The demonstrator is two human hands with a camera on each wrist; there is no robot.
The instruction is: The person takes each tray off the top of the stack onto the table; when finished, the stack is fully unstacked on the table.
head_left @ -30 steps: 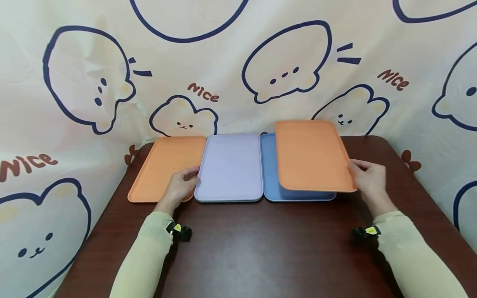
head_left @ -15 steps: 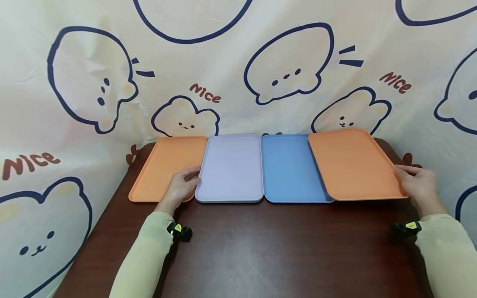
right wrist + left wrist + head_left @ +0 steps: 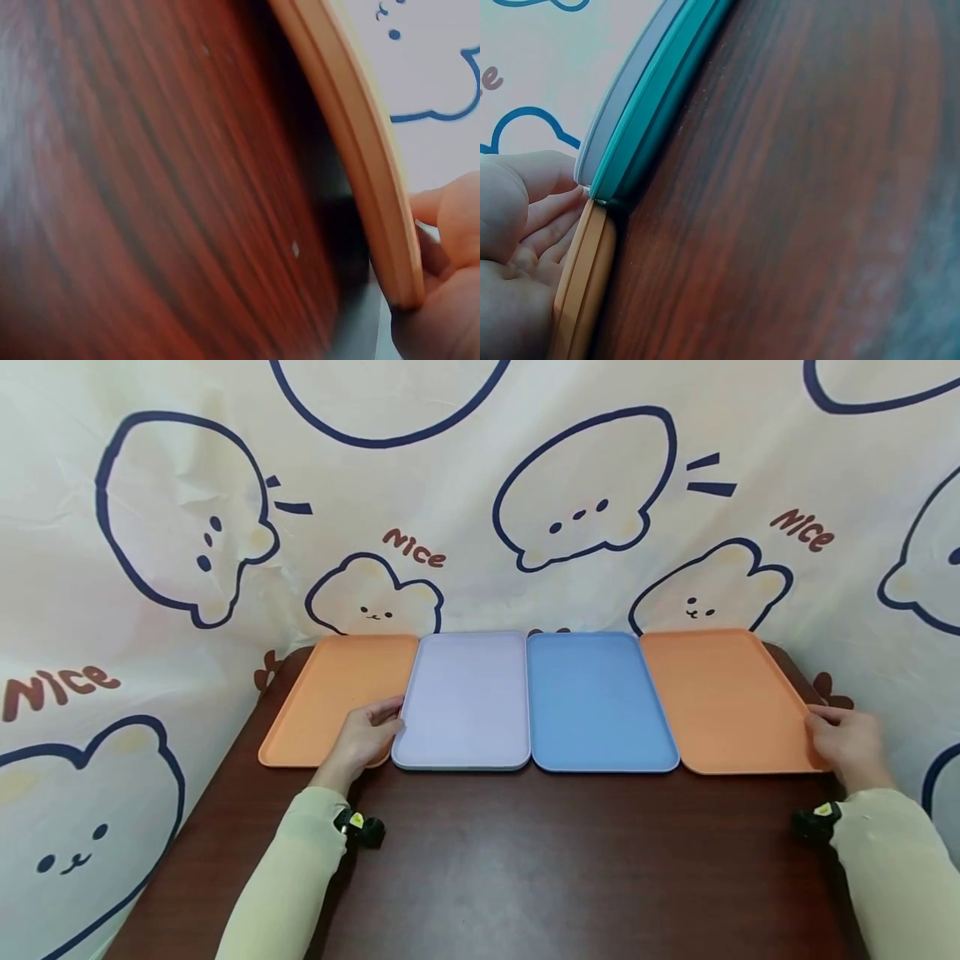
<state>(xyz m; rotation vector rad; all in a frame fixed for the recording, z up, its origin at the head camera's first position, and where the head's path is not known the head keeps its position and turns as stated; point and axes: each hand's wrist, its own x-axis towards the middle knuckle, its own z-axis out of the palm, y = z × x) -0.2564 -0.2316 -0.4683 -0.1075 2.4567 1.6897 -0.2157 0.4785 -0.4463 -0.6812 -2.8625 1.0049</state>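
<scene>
Four trays lie side by side in a row along the far side of the table. My left hand [image 3: 360, 739] reaches over the left orange tray [image 3: 322, 710] and pinches the left edge of the lavender tray [image 3: 465, 702]. In the left wrist view, a teal tray [image 3: 649, 127] lies right under the lavender one. To its right is a blue tray [image 3: 600, 702]. My right hand [image 3: 847, 743] grips the right edge of the right orange tray [image 3: 731, 702], which is level beside the blue tray. In the right wrist view, fingers are partly hidden behind its rim.
A dark brown wooden table [image 3: 570, 860] stretches in front of the trays. Behind and at both sides hangs a pale cloth [image 3: 465, 485] with cartoon bears, close to the table's far edge. A small black device [image 3: 367, 831] sits at each wrist.
My right hand has carried the orange tray rightward from above the blue tray and lowered it beside it, uncovering the blue tray. The left hand has stayed at the lavender tray.
</scene>
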